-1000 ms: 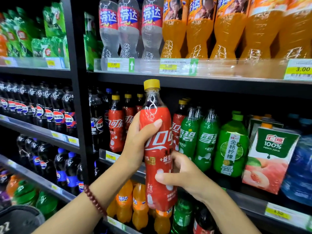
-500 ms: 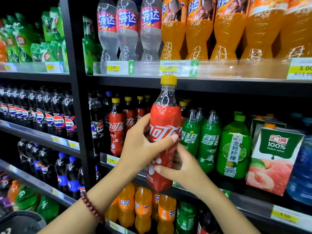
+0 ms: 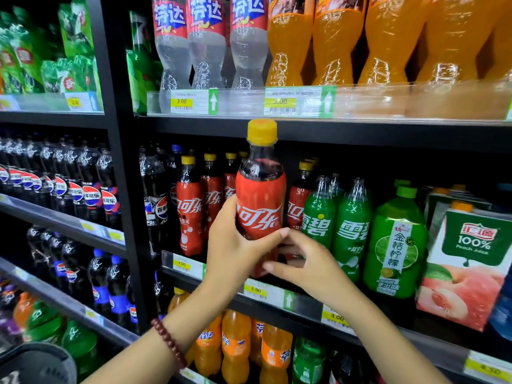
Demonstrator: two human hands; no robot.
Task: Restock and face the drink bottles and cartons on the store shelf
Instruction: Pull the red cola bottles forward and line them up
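Red cola bottle, yellow cap, upright at shelf lip, in gap between cola row and Sprite. Left hand wrapped round its waist; right hand at base, fingers loosely curled, grip uncertain. Risk: shoving it in may topple rear bottles; label may end skewed.

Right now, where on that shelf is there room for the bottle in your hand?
The front gap lies behind the held yellow-capped cola bottle, between red-labelled cola bottles on both sides. Further right, green soda bottles and the peach juice carton stand packed.
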